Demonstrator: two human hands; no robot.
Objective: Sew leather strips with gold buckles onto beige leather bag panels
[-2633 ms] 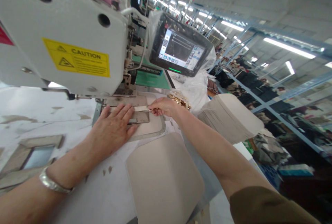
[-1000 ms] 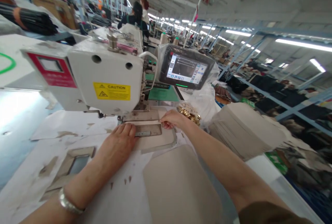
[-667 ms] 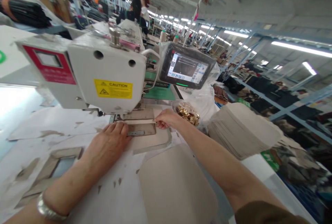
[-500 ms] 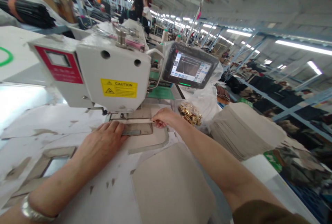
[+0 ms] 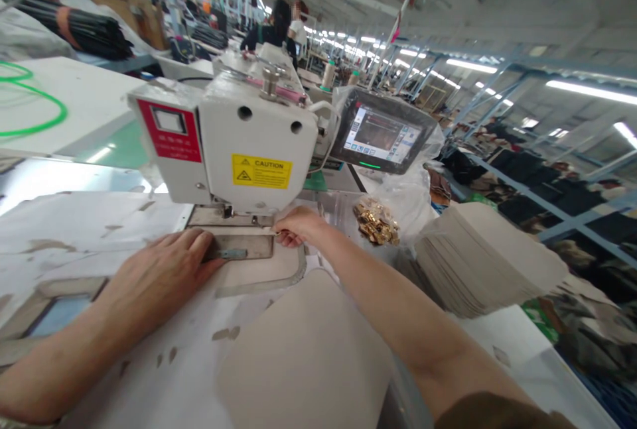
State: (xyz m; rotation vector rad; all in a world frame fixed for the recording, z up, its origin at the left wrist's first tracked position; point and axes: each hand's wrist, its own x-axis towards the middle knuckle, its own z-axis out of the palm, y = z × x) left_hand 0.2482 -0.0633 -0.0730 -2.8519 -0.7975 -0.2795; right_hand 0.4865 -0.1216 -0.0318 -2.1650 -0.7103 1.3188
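Observation:
My left hand (image 5: 174,256) lies flat, palm down, its fingertips and thumb at the left end of a metal clamp plate (image 5: 259,247). The plate presses on a beige panel (image 5: 269,270) with a rounded corner, under the head of a white sewing machine (image 5: 223,180). A narrow pale strip (image 5: 243,231) runs along the slot between the clamp bars. At its right end my right hand (image 5: 297,225) is closed in a pinch, seemingly on the strip's end; the fingertips partly hide it. Another beige panel (image 5: 308,356) lies in front of me.
A control screen (image 5: 381,134) stands right of the machine head. Behind my right forearm are a bag of gold metal fittings (image 5: 377,222) and a stack of beige panels (image 5: 478,263). A frame-shaped template (image 5: 94,290) lies left. Two people are in the background.
The clamp, panel and both hands have shifted left relative to the machine head. The view has turned slightly, so the machine appears further right. My hands keep much the same poses.

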